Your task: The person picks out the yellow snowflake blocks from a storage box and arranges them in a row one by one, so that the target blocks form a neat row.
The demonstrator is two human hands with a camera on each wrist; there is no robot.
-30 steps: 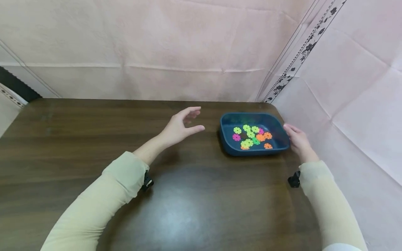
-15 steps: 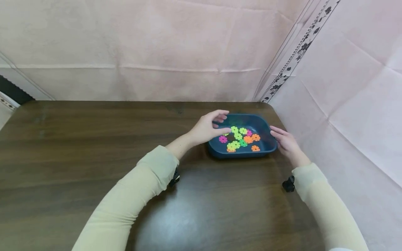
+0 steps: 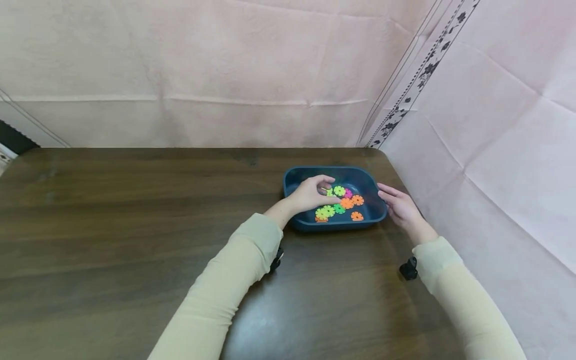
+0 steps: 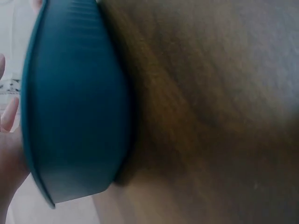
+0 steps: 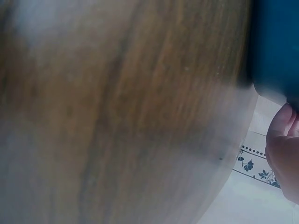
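The left hand point(image 3: 310, 195), seen a second ago over bare tabletop point(image 3: 135, 225), has been brought across the near-left rim of the dark blue plastic basin point(image 3: 346, 226) and lowered over its contents. The toothed discs are thereby put within reach; no disc is seen to be lifted. Its thumb and fingers are held apart, and whether a disc is touched by the thumb cannot be told. The basin appears to have been shifted slightly leftward, away from the right wall covering point(image 3: 504, 175), though the head view has moved too.

The basin is set near the tabletop's far right corner, its right end touched by the right hand point(image 3: 405, 212); whether the rim is pinched cannot be made out.

Inside, yellow-green discs point(image 3: 339, 191) are spread loosely, a magenta disc point(image 3: 348, 193) beside them. Orange discs point(image 3: 357, 200) are grouped right of centre, with a green disc point(image 3: 339, 208) just below. Another orange disc point(image 3: 357, 216) is left alone by the near wall. Part of the pile is hidden by the left hand.
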